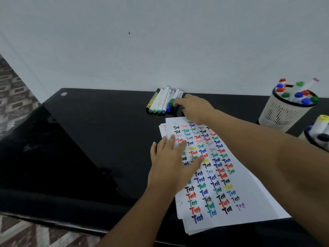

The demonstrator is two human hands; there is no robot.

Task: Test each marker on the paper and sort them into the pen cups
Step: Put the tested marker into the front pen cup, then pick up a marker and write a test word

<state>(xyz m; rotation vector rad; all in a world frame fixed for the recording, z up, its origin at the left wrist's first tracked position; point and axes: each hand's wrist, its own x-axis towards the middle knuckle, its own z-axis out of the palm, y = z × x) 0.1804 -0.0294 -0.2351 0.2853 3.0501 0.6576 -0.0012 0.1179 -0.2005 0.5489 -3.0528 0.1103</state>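
While the left hand [173, 163] lies flat, fingers spread, on the paper [222, 175], the right hand [194, 107] at twelve o'clock pinches a green-capped marker [172, 102] on the desk [89, 139].

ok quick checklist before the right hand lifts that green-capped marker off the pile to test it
1. Right hand on the green-capped marker: ok, fingertips at its cap; whether they grip it, cannot tell.
2. Paper held steady: ok, left hand lies flat on its left side.
3. Free space to write: ok, the lower right of the sheet is blank.
4. Marker's cap off for testing: not ok, the green cap is on.
5. Room in the white mesh cup: cannot tell, it already holds many markers.
6. Rest of the marker row clear of the lift: not ok, the blue-capped neighbour lies against it.
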